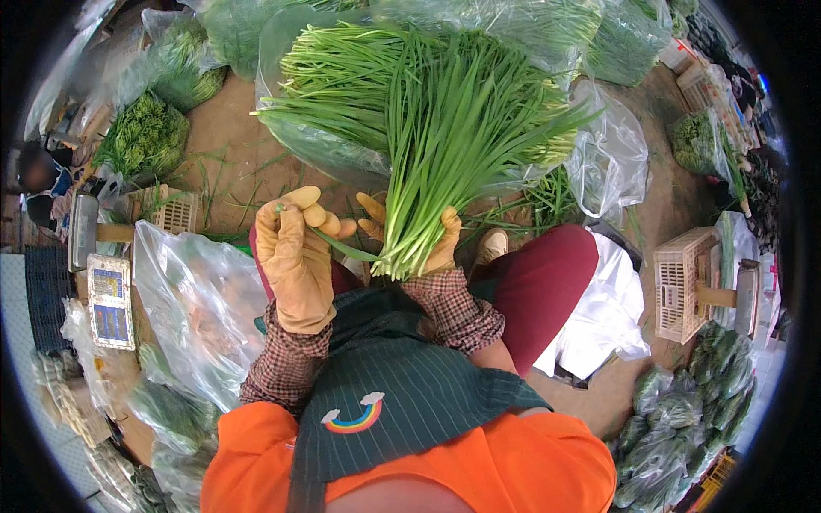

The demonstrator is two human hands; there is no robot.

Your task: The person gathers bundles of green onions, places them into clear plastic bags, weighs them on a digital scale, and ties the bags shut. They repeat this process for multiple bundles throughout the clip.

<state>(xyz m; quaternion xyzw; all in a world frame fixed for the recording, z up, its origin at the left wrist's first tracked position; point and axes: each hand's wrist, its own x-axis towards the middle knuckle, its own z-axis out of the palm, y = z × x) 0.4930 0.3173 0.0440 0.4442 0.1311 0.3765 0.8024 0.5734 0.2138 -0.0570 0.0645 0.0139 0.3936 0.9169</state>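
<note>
A bunch of long green garlic chives (426,173), pale stem ends towards me, lies in my gloved right hand (442,247), whose fingers wrap beneath and around it. My gloved left hand (298,256) is to the left, its fingertips pinching a single green blade (346,247) that stretches to the bunch's stem ends. Beyond, a large heap of the same chives (346,83) rests on an opened clear plastic bag (321,151). The leaf tips of the held bunch overlap that heap. Both gloves are tan.
Loose blades (551,199) litter the brown floor. A crumpled clear bag (609,154) lies right of the heap. To the left are a plastic sheet (199,301), a digital scale (110,301) and bagged greens (144,134). A plastic crate (683,285) and bagged vegetables (667,417) stand at right.
</note>
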